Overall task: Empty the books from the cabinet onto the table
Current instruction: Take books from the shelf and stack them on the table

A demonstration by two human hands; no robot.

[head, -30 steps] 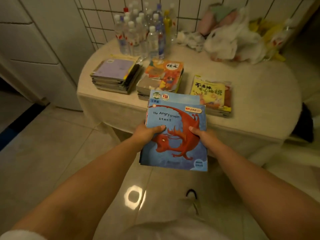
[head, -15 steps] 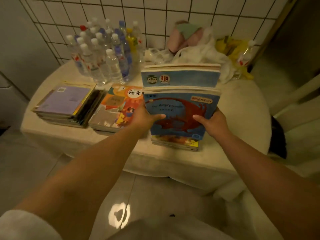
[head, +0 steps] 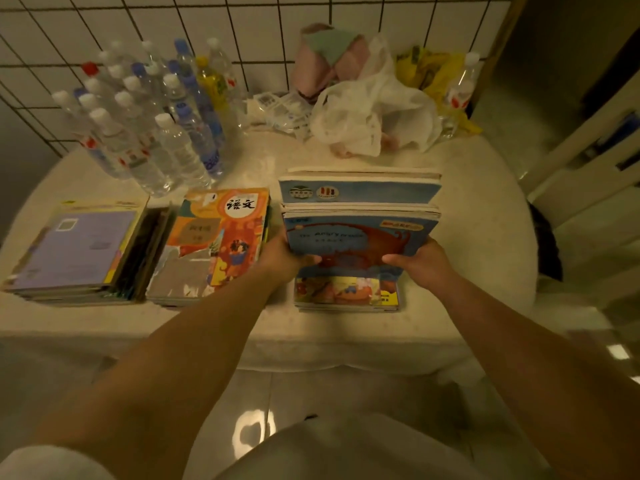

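I hold a bundle of thin blue books (head: 356, 233), a red dragon on the top cover, tilted over the right-hand pile (head: 346, 294) on the round table (head: 485, 244). My left hand (head: 285, 254) grips the bundle's left edge, thumb on the cover. On the opposite edge my right hand (head: 420, 263) grips the same way. A middle pile (head: 211, 244) with an orange cover and a left pile (head: 76, 251) with a purple cover lie on the table. The cabinet is out of view.
Several water bottles (head: 152, 123) stand at the table's back left. White and yellow plastic bags (head: 374, 109) and a pink bundle (head: 325, 57) fill the back, against a tiled wall. A white door or cabinet frame (head: 585, 174) stands to the right.
I have stepped up to the table and brought the bundle of blue books forward and down, from over the floor to just above the right-hand pile. Both hands keep their grip.
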